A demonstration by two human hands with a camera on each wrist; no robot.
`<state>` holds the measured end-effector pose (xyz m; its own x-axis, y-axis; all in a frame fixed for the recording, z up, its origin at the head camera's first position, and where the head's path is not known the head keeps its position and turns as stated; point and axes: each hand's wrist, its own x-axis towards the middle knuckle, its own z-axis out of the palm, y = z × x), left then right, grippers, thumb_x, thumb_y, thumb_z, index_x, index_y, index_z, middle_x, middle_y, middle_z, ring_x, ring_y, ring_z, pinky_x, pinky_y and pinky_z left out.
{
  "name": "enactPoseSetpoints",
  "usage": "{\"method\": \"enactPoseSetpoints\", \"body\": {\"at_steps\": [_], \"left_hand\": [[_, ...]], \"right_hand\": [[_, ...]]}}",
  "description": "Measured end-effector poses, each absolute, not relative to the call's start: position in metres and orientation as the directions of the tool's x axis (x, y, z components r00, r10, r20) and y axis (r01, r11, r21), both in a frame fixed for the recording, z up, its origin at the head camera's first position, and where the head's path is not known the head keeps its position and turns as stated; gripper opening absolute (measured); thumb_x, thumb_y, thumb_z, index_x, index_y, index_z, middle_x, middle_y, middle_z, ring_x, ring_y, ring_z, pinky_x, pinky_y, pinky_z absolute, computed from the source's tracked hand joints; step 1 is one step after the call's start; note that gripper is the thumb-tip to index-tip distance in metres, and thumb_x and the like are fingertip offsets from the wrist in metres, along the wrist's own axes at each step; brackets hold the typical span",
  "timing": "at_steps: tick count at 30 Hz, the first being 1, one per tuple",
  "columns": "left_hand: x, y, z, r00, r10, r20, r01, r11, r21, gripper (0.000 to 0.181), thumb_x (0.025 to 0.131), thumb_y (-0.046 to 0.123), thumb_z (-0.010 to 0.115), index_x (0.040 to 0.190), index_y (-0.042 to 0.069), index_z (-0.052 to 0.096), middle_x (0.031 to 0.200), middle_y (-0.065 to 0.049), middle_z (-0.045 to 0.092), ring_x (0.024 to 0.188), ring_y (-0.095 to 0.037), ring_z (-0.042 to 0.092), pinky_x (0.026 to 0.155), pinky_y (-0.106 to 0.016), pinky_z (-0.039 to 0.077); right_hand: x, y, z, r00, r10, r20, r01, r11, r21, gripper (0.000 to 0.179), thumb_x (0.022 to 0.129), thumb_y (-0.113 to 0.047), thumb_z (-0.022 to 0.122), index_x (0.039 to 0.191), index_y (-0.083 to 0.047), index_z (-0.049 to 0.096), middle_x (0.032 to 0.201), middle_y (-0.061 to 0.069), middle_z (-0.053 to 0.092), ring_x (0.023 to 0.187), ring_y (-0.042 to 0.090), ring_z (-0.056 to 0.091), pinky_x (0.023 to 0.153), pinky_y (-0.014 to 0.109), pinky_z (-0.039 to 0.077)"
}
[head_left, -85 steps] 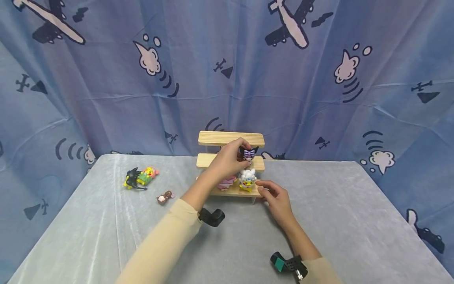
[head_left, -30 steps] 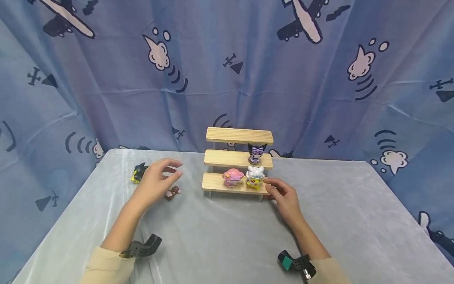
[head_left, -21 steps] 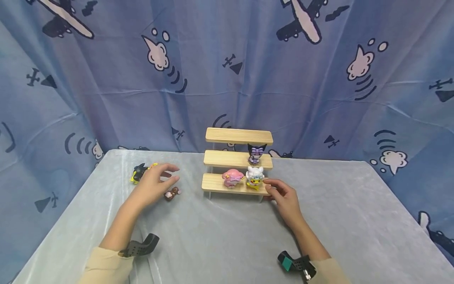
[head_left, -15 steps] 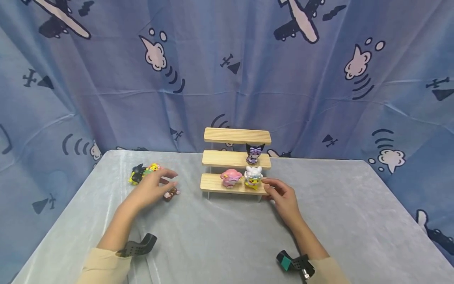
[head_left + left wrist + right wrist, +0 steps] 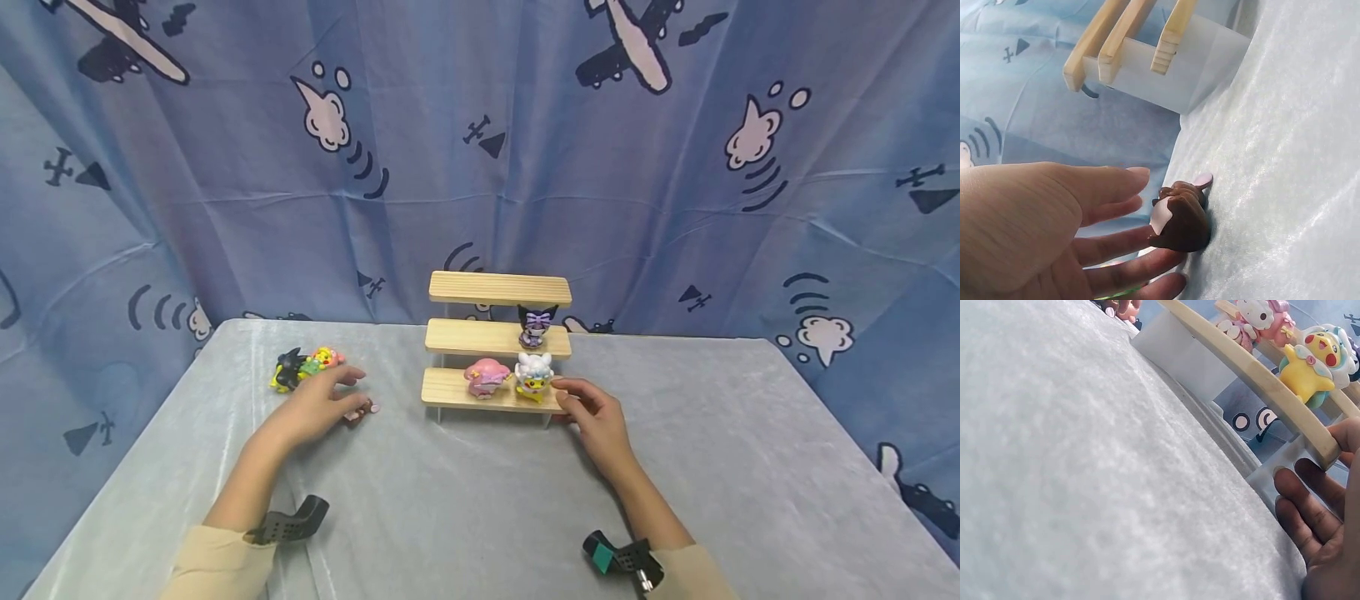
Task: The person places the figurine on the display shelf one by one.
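Observation:
My left hand (image 5: 311, 408) hovers at the table's left with fingers spread. In the left wrist view its thumb and fingers stand around a small brown figurine (image 5: 1185, 219) lying on its side, with a fingertip beside its head; whether they touch is unclear. My right hand (image 5: 600, 421) holds the right end of a three-tier wooden display shelf (image 5: 498, 287), a digit at the lowest board's end and other fingers beneath. On that board stand a pink figurine (image 5: 486, 377) and a yellow Pikachu figurine (image 5: 533, 379) in a white hood. A black-eared figurine (image 5: 535, 327) with a purple bow stands on the middle board.
Behind my left hand, a black-and-yellow figurine (image 5: 288, 369) and a yellow-and-green one with a pink part (image 5: 324, 359) lie close together. A grey cloth (image 5: 465, 508) covers the table. A blue printed curtain (image 5: 420, 167) hangs behind it.
My left hand let go of the black-eared figurine on the middle board, moved left, then lowered towards the brown figurine. My right hand stays at the shelf's end.

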<state>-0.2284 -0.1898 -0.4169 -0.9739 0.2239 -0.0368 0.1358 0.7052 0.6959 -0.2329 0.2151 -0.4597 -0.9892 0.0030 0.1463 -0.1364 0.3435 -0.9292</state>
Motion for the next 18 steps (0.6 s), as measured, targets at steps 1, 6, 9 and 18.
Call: {"method": "enactPoseSetpoints", "body": {"at_steps": [1, 6, 9, 18], "left_hand": [[-0.2285, -0.1902, -0.4178, -0.974, 0.223, -0.033, 0.139, 0.711, 0.689, 0.042, 0.098, 0.021, 0.065, 0.134, -0.002, 0.059, 0.134, -0.026, 0.062, 0.098, -0.020, 0.073, 0.091, -0.043, 0.054], [-0.2285, -0.1904, -0.4215, -0.972, 0.232, -0.044, 0.138, 0.706, 0.694, 0.041, 0.098, 0.021, 0.066, 0.132, -0.001, 0.060, 0.131, -0.025, 0.064, 0.094, -0.019, 0.073, 0.091, -0.044, 0.054], [-0.2279, -0.1900, -0.4222, -0.971, 0.235, -0.051, 0.135, 0.708, 0.693, 0.041, 0.097, 0.020, 0.067, 0.131, -0.001, 0.061, 0.130, -0.024, 0.065, 0.087, -0.014, 0.072, 0.088, -0.040, 0.053], [-0.2259, -0.1896, -0.4224, -0.965, 0.263, -0.016, 0.181, 0.707, 0.684, 0.044, 0.090, 0.022, 0.075, 0.127, 0.000, 0.063, 0.125, -0.021, 0.068, 0.109, -0.032, 0.068, 0.097, -0.050, 0.052]], "right_hand": [[-0.2328, 0.2151, -0.4597, -0.989, 0.002, 0.145, -0.136, 0.344, -0.929, 0.029, 0.103, -0.019, 0.058, 0.123, 0.001, 0.067, 0.130, 0.018, 0.066, 0.090, -0.001, 0.065, 0.076, 0.022, 0.060], [-0.2325, 0.2149, -0.4596, -0.989, -0.004, 0.150, -0.143, 0.337, -0.931, 0.029, 0.103, -0.020, 0.059, 0.123, 0.001, 0.067, 0.129, 0.018, 0.066, 0.090, 0.000, 0.065, 0.076, 0.023, 0.060], [-0.2326, 0.2149, -0.4602, -0.988, -0.006, 0.152, -0.145, 0.330, -0.933, 0.030, 0.103, -0.020, 0.059, 0.123, 0.001, 0.067, 0.130, 0.018, 0.066, 0.091, 0.000, 0.065, 0.076, 0.023, 0.061], [-0.2329, 0.2157, -0.4605, -0.986, -0.013, 0.168, -0.163, 0.324, -0.932, 0.029, 0.103, -0.019, 0.058, 0.122, 0.001, 0.067, 0.129, 0.019, 0.066, 0.091, 0.000, 0.066, 0.076, 0.024, 0.061]]}}
